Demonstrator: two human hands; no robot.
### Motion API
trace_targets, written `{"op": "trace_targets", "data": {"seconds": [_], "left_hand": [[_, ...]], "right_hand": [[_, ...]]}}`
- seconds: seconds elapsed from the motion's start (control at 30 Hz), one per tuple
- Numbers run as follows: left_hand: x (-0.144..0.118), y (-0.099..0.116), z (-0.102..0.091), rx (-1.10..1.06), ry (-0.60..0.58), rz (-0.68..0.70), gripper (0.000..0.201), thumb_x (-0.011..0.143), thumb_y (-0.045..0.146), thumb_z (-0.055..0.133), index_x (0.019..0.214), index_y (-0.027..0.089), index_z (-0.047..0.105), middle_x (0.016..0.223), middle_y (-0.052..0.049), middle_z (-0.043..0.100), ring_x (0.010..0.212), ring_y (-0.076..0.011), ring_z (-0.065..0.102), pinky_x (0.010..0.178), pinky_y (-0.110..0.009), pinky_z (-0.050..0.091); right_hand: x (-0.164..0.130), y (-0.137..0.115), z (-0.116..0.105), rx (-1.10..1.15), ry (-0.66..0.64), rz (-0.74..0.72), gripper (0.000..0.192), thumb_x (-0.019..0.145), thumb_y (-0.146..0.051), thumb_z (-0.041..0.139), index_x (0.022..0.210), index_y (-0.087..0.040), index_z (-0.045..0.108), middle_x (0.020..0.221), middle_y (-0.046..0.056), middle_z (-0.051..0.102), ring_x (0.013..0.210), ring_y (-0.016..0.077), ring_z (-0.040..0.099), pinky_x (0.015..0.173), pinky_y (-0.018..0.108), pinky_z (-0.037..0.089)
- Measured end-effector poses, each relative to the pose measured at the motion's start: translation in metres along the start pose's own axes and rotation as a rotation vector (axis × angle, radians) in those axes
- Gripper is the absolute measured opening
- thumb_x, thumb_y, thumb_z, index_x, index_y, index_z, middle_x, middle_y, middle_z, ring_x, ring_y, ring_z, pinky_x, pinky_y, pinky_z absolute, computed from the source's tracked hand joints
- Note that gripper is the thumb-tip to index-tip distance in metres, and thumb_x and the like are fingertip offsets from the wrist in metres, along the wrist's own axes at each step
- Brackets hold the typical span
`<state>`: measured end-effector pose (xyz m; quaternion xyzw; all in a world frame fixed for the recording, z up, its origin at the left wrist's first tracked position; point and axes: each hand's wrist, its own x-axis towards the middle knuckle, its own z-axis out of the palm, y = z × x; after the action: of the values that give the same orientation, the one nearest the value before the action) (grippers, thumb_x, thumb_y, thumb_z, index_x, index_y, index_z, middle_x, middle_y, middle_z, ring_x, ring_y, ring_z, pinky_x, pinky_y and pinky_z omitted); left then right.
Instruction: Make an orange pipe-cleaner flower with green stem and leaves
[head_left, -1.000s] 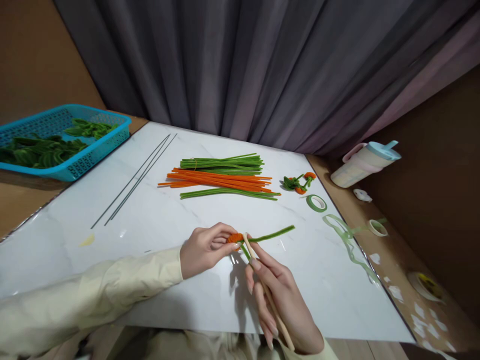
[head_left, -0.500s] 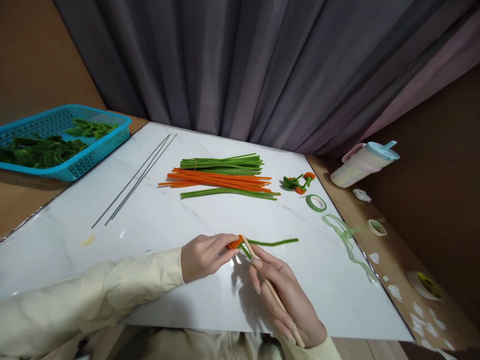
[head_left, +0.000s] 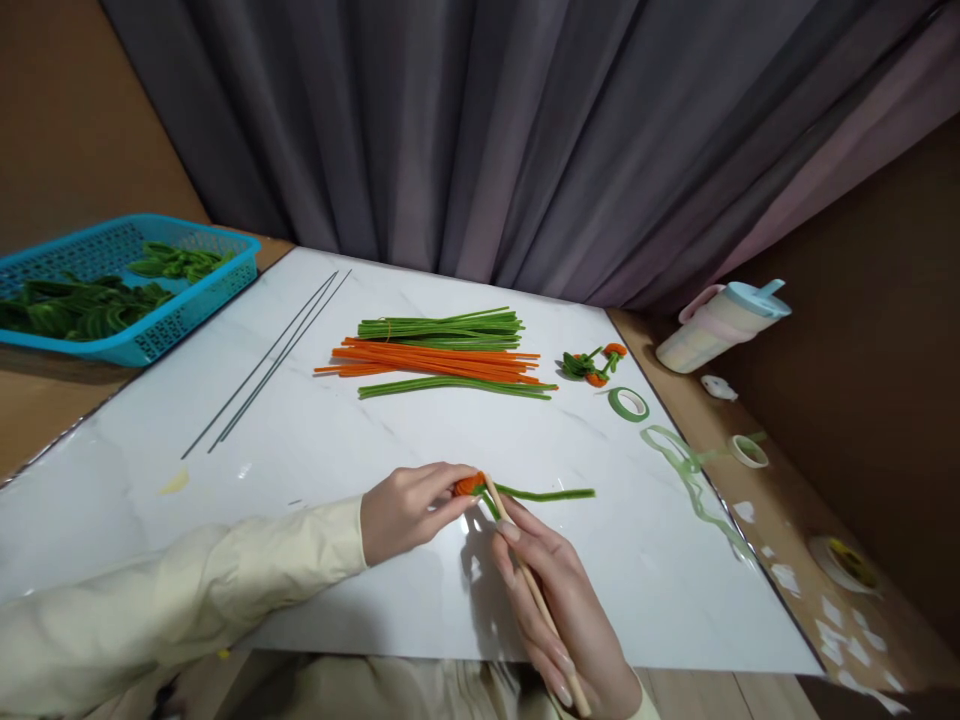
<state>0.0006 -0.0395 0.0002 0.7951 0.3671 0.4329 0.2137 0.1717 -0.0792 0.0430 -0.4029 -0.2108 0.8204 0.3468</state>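
Between the thumb and fingers of my left hand (head_left: 411, 512) is a small orange pipe-cleaner flower head (head_left: 469, 486), held just above the white tabletop. A green pipe cleaner (head_left: 551, 495) runs out from it to the right, and a shorter green end points down toward my right hand (head_left: 559, 585). That hand is closed around a thin wooden stick (head_left: 541, 602), whose upper tip touches the flower head where orange meets green. Beyond my hands lie orange pipe cleaners (head_left: 435, 360) between two groups of green pipe cleaners (head_left: 442, 328).
At the left stands a blue basket (head_left: 142, 345) with green leaf shapes; dark wires (head_left: 262, 375) lie beside it. Finished-looking orange and green pieces (head_left: 592, 365), green tape (head_left: 628, 404) and a tangled green strip (head_left: 694, 475) are at the right. A tumbler (head_left: 720, 328) stands on the brown ledge.
My right hand and the wooden stick have shifted slightly left and down, the stick's tip staying at the flower head. My left hand keeps its pinch. The whole view has moved slightly.
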Motion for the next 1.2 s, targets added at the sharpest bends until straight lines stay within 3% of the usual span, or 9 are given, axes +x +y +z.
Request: {"op": "trace_targets", "data": {"seconds": [0.13, 0.6, 1.03, 1.1, 1.2], "left_hand": [[-0.0008, -0.0007, 0.0010, -0.022, -0.018, -0.052, 0.023, 0.085, 0.024, 0.052, 0.105, 0.015, 0.058, 0.095, -0.008, 0.069, 0.079, -0.0133, 0.067, 0.071, -0.020, 0.058], [0.0009, 0.0012, -0.0012, 0.049, -0.014, 0.045, 0.020, 0.085, 0.018, 0.052, 0.104, 0.013, 0.056, 0.092, -0.009, 0.069, 0.072, -0.0130, 0.067, 0.070, -0.020, 0.054], [0.0015, 0.0010, -0.0028, 0.085, -0.067, 0.077, 0.018, 0.088, 0.019, 0.047, 0.103, 0.013, 0.056, 0.090, -0.008, 0.069, 0.074, -0.0128, 0.066, 0.069, -0.019, 0.053], [0.0015, 0.0005, -0.0032, 0.087, -0.066, 0.066, 0.018, 0.087, 0.019, 0.048, 0.103, 0.014, 0.056, 0.090, -0.007, 0.069, 0.073, -0.0123, 0.066, 0.069, -0.019, 0.053], [0.0020, 0.0000, -0.0032, 0.072, -0.048, 0.040, 0.018, 0.086, 0.018, 0.051, 0.102, 0.014, 0.057, 0.090, -0.007, 0.069, 0.071, -0.0113, 0.066, 0.069, -0.019, 0.053]], "right_hand": [[-0.0010, 0.0027, -0.0010, -0.008, 0.030, 0.002, 0.037, 0.081, -0.039, 0.057, 0.113, -0.020, 0.050, 0.069, -0.005, 0.057, 0.019, -0.0009, 0.031, 0.017, 0.011, 0.026], [-0.0023, 0.0024, -0.0024, -0.067, -0.008, -0.006, 0.047, 0.084, -0.038, 0.054, 0.126, -0.021, 0.042, 0.068, -0.005, 0.055, 0.020, 0.0022, 0.038, 0.019, 0.014, 0.031], [-0.0050, 0.0005, -0.0046, -0.563, 0.004, -0.065, 0.038, 0.090, -0.042, 0.041, 0.117, -0.016, 0.046, 0.058, -0.008, 0.048, 0.023, 0.0015, 0.041, 0.026, 0.014, 0.018], [-0.0044, -0.0016, -0.0046, -0.601, 0.027, -0.070, 0.038, 0.089, -0.044, 0.043, 0.112, -0.015, 0.048, 0.056, -0.008, 0.047, 0.024, 0.0023, 0.042, 0.026, 0.014, 0.017], [-0.0017, -0.0049, -0.0039, -0.596, 0.034, -0.048, 0.037, 0.087, -0.047, 0.044, 0.088, -0.012, 0.056, 0.040, -0.009, 0.043, 0.020, 0.0030, 0.035, 0.026, 0.015, 0.016]]}}
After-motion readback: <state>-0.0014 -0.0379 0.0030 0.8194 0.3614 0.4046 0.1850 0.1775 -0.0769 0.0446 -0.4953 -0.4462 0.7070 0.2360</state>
